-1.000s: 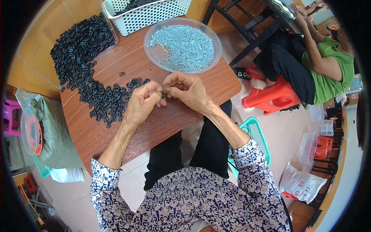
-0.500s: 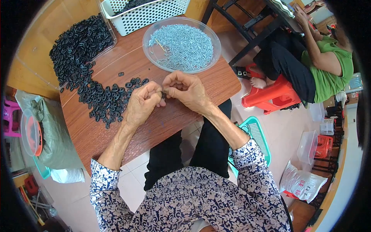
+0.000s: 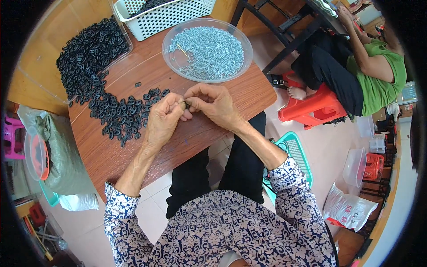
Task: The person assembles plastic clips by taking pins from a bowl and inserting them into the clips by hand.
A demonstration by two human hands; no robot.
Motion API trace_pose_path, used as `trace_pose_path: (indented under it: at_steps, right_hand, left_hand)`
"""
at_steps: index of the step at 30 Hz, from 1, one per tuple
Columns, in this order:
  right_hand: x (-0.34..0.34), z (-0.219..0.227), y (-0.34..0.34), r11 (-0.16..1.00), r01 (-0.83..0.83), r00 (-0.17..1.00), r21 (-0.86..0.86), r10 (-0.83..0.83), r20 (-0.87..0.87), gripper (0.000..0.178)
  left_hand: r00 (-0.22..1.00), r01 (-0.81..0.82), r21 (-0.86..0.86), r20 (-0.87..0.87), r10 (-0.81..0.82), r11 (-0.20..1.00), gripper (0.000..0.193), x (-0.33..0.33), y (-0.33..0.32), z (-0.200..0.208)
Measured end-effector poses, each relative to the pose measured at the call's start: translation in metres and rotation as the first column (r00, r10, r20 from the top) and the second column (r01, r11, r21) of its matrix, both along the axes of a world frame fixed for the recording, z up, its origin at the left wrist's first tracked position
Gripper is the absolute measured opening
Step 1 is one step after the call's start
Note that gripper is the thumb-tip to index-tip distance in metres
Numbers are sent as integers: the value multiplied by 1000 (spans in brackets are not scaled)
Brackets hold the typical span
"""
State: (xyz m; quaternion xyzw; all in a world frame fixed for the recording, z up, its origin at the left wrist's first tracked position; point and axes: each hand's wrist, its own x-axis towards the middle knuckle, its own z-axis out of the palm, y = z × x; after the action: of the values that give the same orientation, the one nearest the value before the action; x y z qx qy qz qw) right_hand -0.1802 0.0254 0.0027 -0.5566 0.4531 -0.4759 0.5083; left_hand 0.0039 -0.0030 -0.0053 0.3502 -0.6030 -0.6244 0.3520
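Two hands meet over the wooden table [image 3: 235,100], fingertips pinched around a small dark piece [image 3: 187,105].
The piece sits between the left hand [image 3: 163,116] and the right hand [image 3: 215,106] — thumb and forefinger of each closed on it, the other fingers curled in. Those fingertips cover most of it, so its shape and any part joined to it cannot be made out. Loose black links [image 3: 122,113] lie just beside the left hand; the clear bowl [image 3: 175,62] of silvery pins [image 3: 218,49] stands beyond the right — and the white basket [image 3: 171,21] is cut off above.
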Motion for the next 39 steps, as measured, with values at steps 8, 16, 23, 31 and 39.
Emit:
trace_pose_path:
  at_steps: [8,16,23,31,39]
  right_hand:
    - [-7,11,-2,998,-21,981,-55,10,-194,11]
    - [7,17,4,994,64,968,-87,-83,-239,13]
    - [0,8,-3,999,40,996,-2,-40,-74,12]
    - [9,8,5,998,69,992,-11,-70,-102,13]
    - [14,3,8,995,79,994,-66,-74,84,12]
  left_hand:
    - [1000,-1,3,-21,1,1000,4,-1,3,-2]
    - [997,-80,-80,17,81,994,4,-4,6,-2]
    - [998,-69,-9,-3,69,998,4,-3,4,-2]
    - [996,-88,-21,20,88,996,5,-3,6,-2]
    - [999,-41,3,-30,41,999,11,0,4,8]
